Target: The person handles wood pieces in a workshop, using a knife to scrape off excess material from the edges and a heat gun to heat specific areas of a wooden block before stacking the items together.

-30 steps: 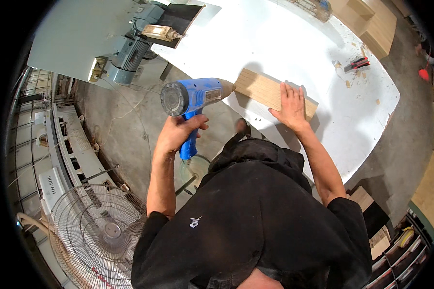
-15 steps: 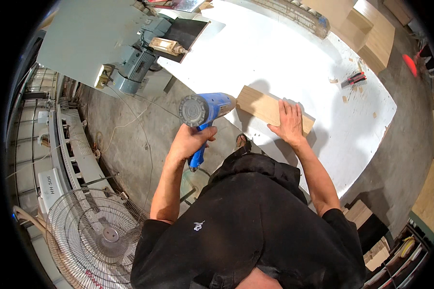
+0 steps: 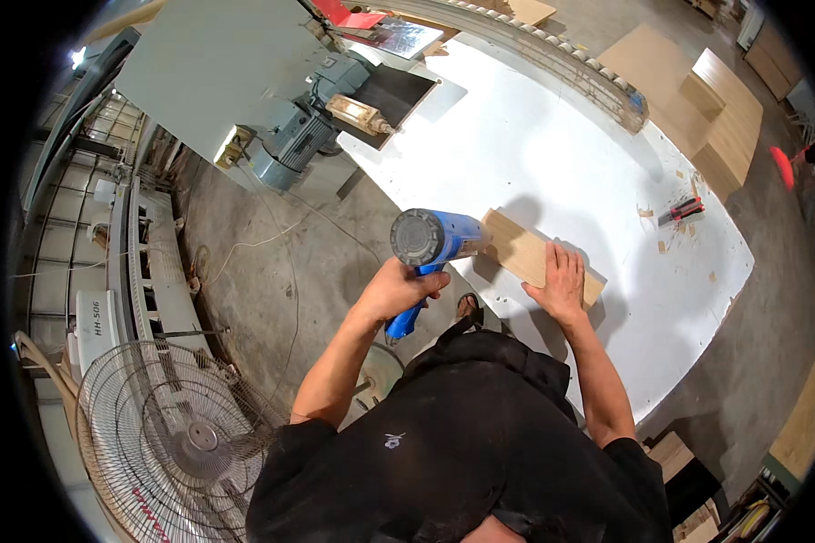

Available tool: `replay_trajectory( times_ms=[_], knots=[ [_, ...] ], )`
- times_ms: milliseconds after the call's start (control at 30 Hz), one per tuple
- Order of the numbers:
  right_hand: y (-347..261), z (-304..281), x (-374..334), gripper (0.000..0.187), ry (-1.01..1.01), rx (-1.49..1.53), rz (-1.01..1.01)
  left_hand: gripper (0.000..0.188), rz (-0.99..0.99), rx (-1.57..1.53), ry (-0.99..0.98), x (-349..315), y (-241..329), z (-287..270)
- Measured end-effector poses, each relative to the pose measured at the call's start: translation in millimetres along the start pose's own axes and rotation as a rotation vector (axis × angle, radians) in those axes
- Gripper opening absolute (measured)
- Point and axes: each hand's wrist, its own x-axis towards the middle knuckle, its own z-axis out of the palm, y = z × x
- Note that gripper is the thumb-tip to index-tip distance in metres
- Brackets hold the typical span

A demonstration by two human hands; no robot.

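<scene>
My left hand (image 3: 397,291) is closed around the handle of a blue heat gun (image 3: 457,233) with a grey round rear cap. Its nozzle points right, at the left end of a light wooden board (image 3: 516,246). The board lies on a white-topped table (image 3: 598,190), near the edge closest to me. On the board's right part rests my right hand (image 3: 560,282), flat, fingers stretched out and thumb apart. I cannot tell whether the nozzle touches the wood.
A red-and-black utility knife (image 3: 682,211) lies among scraps at the table's right. Far left stand a grey motor (image 3: 290,140) and a grey panel (image 3: 213,77). A roller rail (image 3: 552,50) borders the far side. A caged fan (image 3: 195,439) stands at lower left, cords crossing the floor.
The view has shifted, so the scene sits lower and further right. Against the board, the heat gun has moved slightly right and away from me. My right hand stays on the board.
</scene>
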Motion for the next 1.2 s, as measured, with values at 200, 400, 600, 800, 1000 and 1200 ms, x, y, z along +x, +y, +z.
replay_trajectory(
  times_ms=[200,400,600,800,1000,1200],
  knots=[
    [4.0,-1.2,-2.6,0.095,0.027,0.009,-0.006,0.031,-0.011,0.028,0.014,5.1,11.7,2.7],
    [2.6,-2.9,0.9,0.095,-0.032,-0.019,0.023,0.030,0.036,-0.018,0.089,20.2,6.7,0.0],
    [5.8,-2.2,-1.3,0.096,-0.037,-0.001,0.031,0.032,0.032,0.004,0.068,31.5,16.0,-3.3],
    [4.0,-2.1,-2.0,0.096,-0.013,-0.015,0.027,0.035,0.048,0.030,0.070,38.7,21.7,-3.9],
    [3.9,-2.3,-1.0,0.096,0.006,0.005,0.019,0.036,0.068,0.049,0.032,43.4,24.0,-0.8],
    [4.8,-1.2,-1.0,0.096,0.017,0.011,0.012,0.035,0.039,0.032,0.013,44.3,25.7,4.9]
  ],
)
